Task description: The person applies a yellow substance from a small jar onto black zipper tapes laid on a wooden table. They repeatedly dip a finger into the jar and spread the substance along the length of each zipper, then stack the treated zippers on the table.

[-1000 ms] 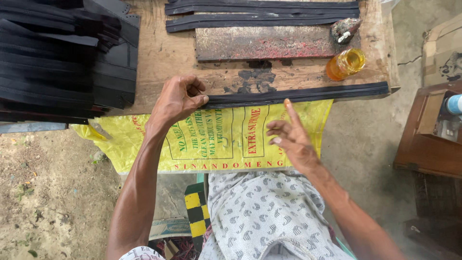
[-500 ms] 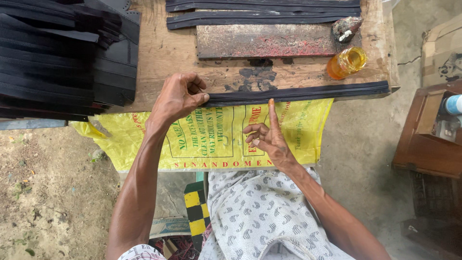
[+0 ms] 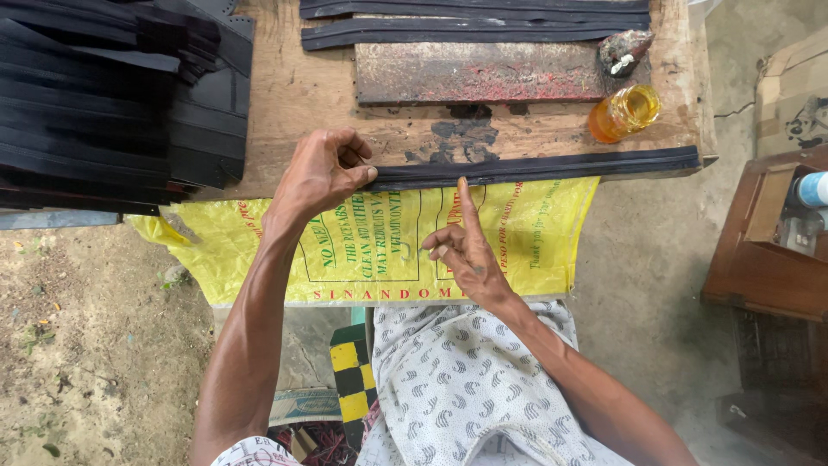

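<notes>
A long black rubber strip lies along the front edge of a wooden workbench. My left hand pinches the strip's left end between thumb and fingers. My right hand hovers over a yellow printed sack that hangs from the bench. Its index finger points up and touches the strip's lower edge, and the other fingers are curled.
A stack of black rubber strips fills the bench's left side. Two more black strips, a rusty metal plate, a small brush and an orange jar sit farther back. A brown wooden box stands at right.
My right hand has moved left along the sack, from near the strip's middle toward my left hand, with the index finger now pressed to the strip. The left hand stays put.
</notes>
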